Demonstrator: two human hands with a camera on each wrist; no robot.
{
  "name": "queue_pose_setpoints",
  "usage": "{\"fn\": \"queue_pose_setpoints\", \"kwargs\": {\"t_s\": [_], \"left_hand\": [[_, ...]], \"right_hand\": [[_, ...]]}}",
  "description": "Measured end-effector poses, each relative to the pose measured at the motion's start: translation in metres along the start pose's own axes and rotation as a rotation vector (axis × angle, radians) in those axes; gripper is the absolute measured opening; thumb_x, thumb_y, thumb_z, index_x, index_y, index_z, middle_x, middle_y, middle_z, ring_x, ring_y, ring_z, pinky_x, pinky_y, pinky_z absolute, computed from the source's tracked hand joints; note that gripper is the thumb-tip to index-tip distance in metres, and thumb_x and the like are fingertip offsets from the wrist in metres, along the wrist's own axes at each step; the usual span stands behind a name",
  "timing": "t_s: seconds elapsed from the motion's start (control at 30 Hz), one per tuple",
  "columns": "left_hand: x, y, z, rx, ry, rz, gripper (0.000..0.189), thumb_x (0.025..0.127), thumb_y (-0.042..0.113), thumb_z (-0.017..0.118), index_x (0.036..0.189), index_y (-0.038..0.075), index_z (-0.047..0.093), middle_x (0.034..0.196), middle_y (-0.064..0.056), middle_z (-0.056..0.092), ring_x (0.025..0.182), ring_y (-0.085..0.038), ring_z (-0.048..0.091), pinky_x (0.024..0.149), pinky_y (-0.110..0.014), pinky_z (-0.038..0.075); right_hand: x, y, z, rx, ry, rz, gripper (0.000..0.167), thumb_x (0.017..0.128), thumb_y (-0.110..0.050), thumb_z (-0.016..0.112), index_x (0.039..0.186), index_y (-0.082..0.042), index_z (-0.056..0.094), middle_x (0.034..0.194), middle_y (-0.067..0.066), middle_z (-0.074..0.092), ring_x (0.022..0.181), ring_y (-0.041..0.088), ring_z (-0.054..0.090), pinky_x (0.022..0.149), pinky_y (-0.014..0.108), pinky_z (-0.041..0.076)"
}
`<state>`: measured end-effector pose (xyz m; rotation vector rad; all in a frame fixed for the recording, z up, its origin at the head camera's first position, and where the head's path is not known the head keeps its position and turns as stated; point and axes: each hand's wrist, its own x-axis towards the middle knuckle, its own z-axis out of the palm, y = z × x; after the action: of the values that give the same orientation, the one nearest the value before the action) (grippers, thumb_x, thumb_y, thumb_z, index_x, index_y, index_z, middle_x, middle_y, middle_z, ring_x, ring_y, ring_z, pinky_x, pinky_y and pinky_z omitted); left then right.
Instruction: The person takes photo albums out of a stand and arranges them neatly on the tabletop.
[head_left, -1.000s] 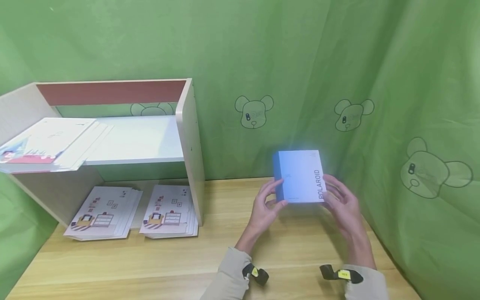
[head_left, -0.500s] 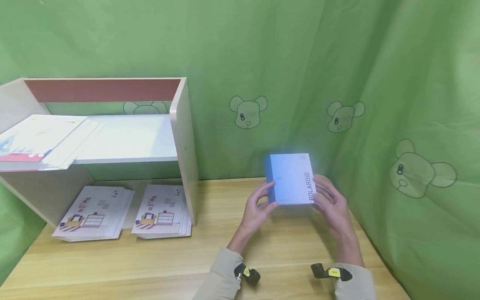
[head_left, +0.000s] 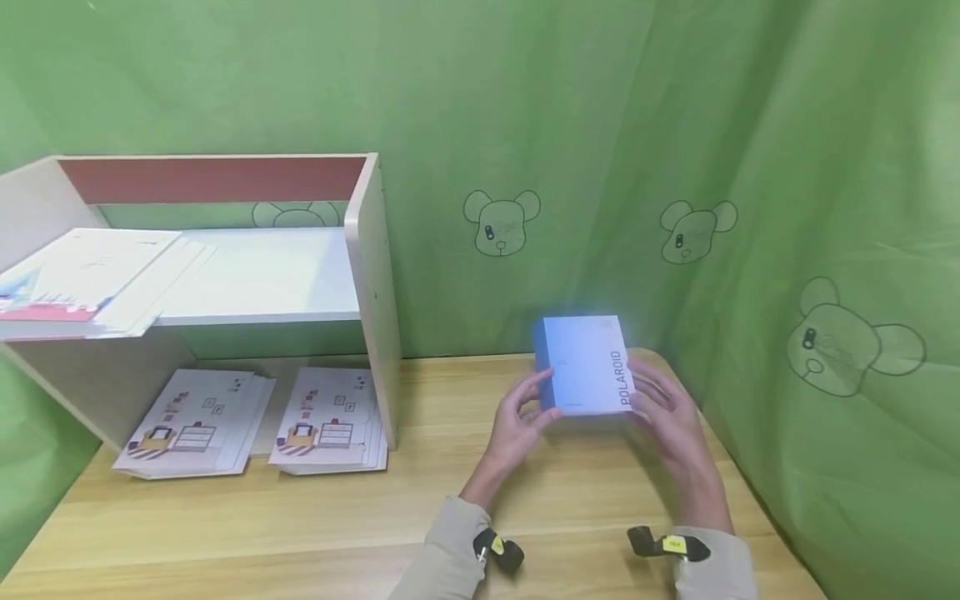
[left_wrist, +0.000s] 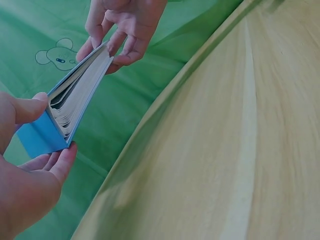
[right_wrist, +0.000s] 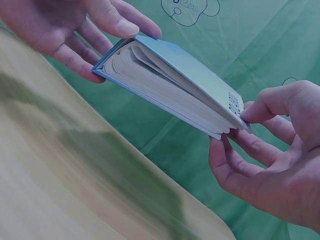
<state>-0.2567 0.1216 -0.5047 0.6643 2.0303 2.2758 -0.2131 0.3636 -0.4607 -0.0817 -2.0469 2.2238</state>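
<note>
Holding a blue book (head_left: 588,367) up in the air, above the far right part of the table (head_left: 300,521), near the green cloth (head_left: 600,125) and well apart from the shelf unit (head_left: 377,308). Gripping from both sides: left hand (head_left: 517,425) on the thick blue spine, right hand (head_left: 671,421) on the loose side, next to the word POLAROID. Likely held by both ends to keep steady and not tip. On the left, curled around the spine, thumb on top and the other fingers (left_wrist: 65,162) tucked below. On the right, pinching the corner, thumb on the top cover and fingers underneath, maybe to stop the covers from flopping wide. Showing a small gap between top cover and pages in the right wrist view. Tilted toward the head camera, perhaps to give a good look at the front.

Reaching forward with both arms, leaning inward from the two sides like a tent. Turning the insides of the hands toward each other, with wrists bent a little.

Lying over on the left: one white pile (head_left: 90,267) on the upper board, two picture piles (head_left: 187,421) side by side below. Sticking out at the front, perhaps for easy grabbing.
</note>
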Motion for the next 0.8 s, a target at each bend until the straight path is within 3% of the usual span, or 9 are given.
{"fn": "queue_pose_setpoints", "kwargs": {"t_s": [0.33, 0.8], "left_hand": [[-0.002, -0.006, 0.001, -0.015, 0.0, -0.046, 0.06, 0.092, 0.003, 0.072, 0.146, 0.024, 0.057, 0.153, -0.001, 0.047, 0.127, -0.03, 0.053, 0.104, -0.036, 0.053], [-0.003, -0.016, 0.001, 0.002, 0.016, -0.13, 0.06, 0.094, 0.008, 0.072, 0.147, 0.029, 0.055, 0.155, -0.006, 0.044, 0.129, -0.032, 0.054, 0.101, -0.034, 0.055]], "right_hand": [[0.002, 0.009, -0.004, 0.048, -0.028, 0.023, 0.063, 0.1, 0.001, 0.062, 0.157, -0.007, 0.038, 0.128, -0.005, 0.065, 0.114, 0.01, 0.064, 0.098, 0.028, 0.056], [0.006, 0.02, -0.008, 0.06, -0.061, 0.074, 0.063, 0.102, 0.0, 0.057, 0.159, -0.003, 0.03, 0.124, -0.008, 0.066, 0.112, 0.009, 0.065, 0.098, 0.026, 0.055]]}}
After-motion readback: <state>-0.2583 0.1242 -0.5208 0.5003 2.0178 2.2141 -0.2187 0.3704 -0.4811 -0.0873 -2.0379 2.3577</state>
